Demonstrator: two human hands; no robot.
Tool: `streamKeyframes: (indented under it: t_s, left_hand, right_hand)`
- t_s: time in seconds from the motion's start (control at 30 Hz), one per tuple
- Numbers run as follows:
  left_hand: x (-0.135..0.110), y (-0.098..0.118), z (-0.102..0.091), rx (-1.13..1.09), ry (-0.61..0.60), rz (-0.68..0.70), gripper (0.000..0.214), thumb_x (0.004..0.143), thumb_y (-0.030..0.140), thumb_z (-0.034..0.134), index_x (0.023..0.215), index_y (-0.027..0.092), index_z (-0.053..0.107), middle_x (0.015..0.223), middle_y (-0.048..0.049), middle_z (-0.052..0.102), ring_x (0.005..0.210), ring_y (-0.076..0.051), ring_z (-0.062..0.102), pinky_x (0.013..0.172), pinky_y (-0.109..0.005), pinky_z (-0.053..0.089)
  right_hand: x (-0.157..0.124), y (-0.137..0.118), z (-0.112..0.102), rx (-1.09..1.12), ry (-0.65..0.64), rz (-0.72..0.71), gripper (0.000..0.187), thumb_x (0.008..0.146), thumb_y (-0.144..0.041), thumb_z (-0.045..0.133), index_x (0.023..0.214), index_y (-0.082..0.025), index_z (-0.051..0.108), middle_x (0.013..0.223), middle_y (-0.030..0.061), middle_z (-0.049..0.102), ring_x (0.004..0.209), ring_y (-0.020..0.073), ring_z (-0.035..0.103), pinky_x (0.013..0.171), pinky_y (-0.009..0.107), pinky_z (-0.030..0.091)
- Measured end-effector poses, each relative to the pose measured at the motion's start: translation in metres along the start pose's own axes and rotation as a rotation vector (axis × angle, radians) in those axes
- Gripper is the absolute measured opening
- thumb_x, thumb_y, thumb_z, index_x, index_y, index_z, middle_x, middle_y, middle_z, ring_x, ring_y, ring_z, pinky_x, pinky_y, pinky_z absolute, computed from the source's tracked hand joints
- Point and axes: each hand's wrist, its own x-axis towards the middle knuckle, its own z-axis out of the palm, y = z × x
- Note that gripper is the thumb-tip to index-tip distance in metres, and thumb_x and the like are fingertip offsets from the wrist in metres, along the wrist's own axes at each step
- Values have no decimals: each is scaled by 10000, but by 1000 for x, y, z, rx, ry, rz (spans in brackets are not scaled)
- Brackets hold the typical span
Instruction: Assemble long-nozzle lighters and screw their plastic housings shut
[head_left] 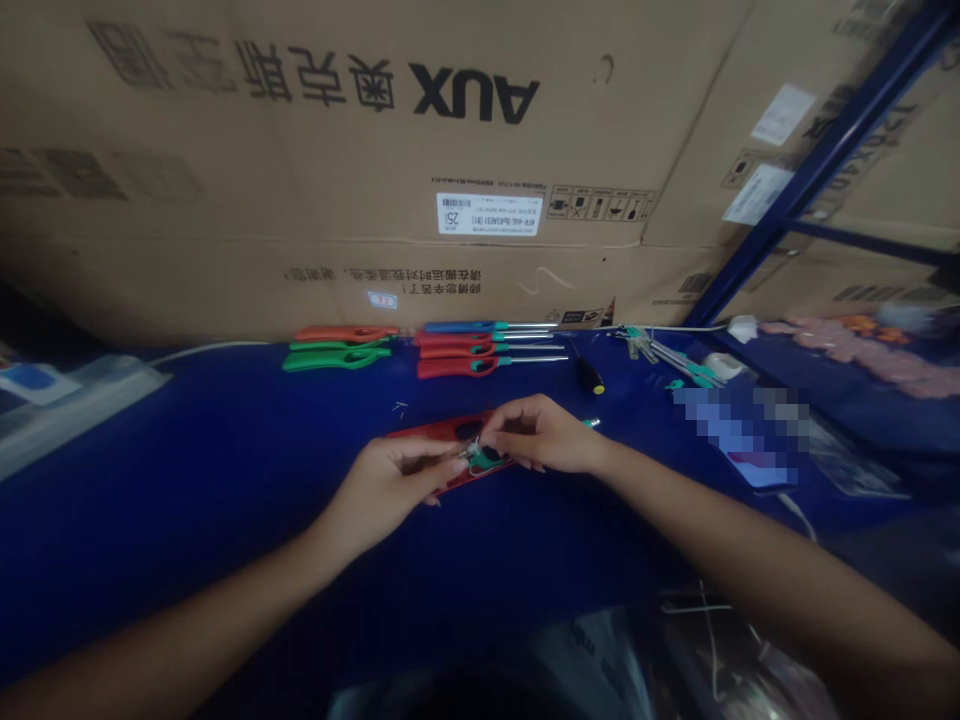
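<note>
A red handle (459,484) lies on the table (247,440) directly beneath both hands, partly covered by them. Above its middle is a small part (474,453) with pale and green areas; its finer detail is too small to tell. The left hand (409,472) grips this part between thumb and fingers from the left. The right hand (546,436) has thumb and forefinger closed on it from the right. A teal-and-metal tip (592,424) shows just beyond the right hand. Several thin pins (400,408) lie behind the left hand. Farther back, red-handled lighters (450,369) with metal rods are arranged in a row with a blue-handled lighter (454,327). To their left are green handles (330,361) and an orange-red handle (345,332). A black screwdriver (587,373) with a yellow end lies to the right of the row, followed by loose metal rods (679,360) with teal ends. A pixelated device (739,440) lies farther right, near a white cable (799,515). A large cardboard box (315,200) with inverted "AUX" print stands behind the table.
</note>
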Motion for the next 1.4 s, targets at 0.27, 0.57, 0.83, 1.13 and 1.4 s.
streamKeyframes:
  t_s: [0.27,0.57,0.83,1.13,1.4]
  left_hand:
    - [-2,2,2,7,5,4,276,781,352,800,1025,223,814,891,-39,792,666,-126,668,533,-184,572]
    - [-3,0,2,28,10,27,272,788,351,792,1026,221,814,857,-38,792,657,-137,673,545,-203,582]
    - [-3,1,4,25,19,17,266,785,355,794,1022,235,816,856,-36,792,653,-132,672,538,-192,572]
    - [-3,3,4,27,11,6,291,792,365,789,1037,209,811,824,-42,783,658,-138,670,553,-202,573]
    - [-4,7,5,-6,19,3,284,764,352,803,995,186,815,832,-47,785,650,-138,669,543,-207,574]
  right_hand:
    - [0,0,2,6,3,-34,250,870,-374,699,872,-125,676,469,-86,507,363,35,413,351,156,332]
    - [-2,-4,5,-55,24,-66,257,870,-373,696,870,-118,672,501,-76,535,374,30,423,372,163,331]
    - [-2,-3,6,-69,24,-77,246,876,-357,680,866,-111,690,557,-49,567,422,42,469,404,169,374]
    - [-1,-3,3,-63,0,-19,285,874,-410,684,893,-125,680,503,-66,536,396,50,478,374,160,392]
    - [1,-1,-3,34,21,15,335,818,-445,743,868,-122,668,510,-71,545,388,44,467,344,153,390]
